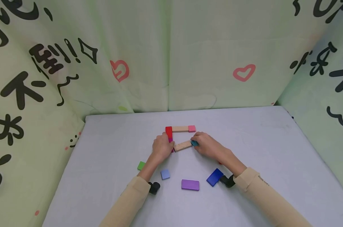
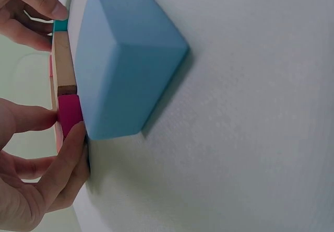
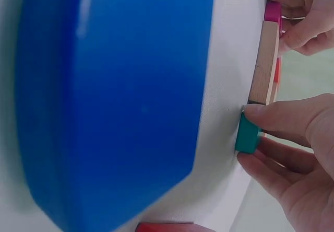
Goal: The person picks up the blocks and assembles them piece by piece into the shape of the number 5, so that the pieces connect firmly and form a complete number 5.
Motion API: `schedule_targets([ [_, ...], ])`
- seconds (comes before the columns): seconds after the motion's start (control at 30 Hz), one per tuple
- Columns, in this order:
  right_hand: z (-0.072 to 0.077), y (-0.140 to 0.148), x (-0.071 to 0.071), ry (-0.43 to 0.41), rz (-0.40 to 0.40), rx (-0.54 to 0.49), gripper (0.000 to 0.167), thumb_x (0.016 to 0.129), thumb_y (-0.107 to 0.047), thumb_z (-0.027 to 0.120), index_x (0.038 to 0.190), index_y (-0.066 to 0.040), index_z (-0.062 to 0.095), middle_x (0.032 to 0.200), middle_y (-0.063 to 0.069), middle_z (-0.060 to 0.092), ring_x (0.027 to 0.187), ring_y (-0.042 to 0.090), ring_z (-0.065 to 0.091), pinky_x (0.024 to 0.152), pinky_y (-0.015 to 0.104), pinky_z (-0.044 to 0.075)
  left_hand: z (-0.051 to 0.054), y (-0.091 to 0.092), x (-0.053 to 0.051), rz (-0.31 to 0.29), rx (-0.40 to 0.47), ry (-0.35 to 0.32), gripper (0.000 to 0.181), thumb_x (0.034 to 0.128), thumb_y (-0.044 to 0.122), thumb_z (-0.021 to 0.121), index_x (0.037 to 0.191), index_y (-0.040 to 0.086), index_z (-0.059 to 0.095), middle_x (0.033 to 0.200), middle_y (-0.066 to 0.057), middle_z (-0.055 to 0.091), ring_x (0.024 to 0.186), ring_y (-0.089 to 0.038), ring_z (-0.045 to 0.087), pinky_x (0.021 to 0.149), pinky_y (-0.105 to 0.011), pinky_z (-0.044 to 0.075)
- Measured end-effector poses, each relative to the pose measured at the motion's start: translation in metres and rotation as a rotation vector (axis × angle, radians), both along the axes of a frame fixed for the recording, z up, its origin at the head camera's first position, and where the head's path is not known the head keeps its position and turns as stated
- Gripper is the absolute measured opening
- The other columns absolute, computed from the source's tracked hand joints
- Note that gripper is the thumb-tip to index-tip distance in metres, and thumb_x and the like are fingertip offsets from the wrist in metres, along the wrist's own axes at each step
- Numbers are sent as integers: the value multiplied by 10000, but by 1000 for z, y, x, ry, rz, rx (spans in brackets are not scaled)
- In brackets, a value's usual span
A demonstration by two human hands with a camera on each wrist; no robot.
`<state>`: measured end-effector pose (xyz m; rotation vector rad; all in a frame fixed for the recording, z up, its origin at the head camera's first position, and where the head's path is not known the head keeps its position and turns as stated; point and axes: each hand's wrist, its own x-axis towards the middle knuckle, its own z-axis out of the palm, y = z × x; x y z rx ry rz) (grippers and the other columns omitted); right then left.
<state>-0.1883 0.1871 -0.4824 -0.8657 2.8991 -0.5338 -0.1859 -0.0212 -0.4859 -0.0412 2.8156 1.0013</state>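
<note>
From where I stand, both hands are at the far part of the white surface [image 1: 103, 142]. The left hand [image 1: 162, 147] pinches a magenta block [image 2: 69, 112] between its fingers; the right hand [image 1: 207, 145] has a teal block [image 1: 194, 143] gripped between thumb and fingers. Between them lies the near wooden block [image 1: 183, 146], its left end at the magenta piece, its right end at the teal one. Its long axis runs left to right on a slant, right end farther off, whereas the far wooden block [image 1: 180, 129], between a red block [image 1: 168, 130] and a pink block [image 1: 191, 128], lies nearly straight across. I'd judge that slant matters most, and the right hand is closer to the raised-away end. Nearer me, a purple block [image 1: 190, 185] and a dark blue block [image 1: 215, 177] lie loose.
</note>
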Motion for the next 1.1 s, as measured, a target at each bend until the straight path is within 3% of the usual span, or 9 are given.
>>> schedule_targets([
  [0.73,2,1,8,-28,-6,11,262,879,-6,774,1125,74,729,1089,190,702,973,264,679,869,383,601,1,0,1,4,12,-12,279,969,162,716,1093,-55,592,699,-102,542,517,-181,540,462,-212,419],
  [1.1,2,4,8,-53,-21,-32,295,872,-3,776,1156,53,724,1147,192,701,1045,296,687,925,424,586,0,1,0,4,1,4,264,966,152,716,1067,-59,592,694,-101,537,521,-180,534,458,-215,408],
])
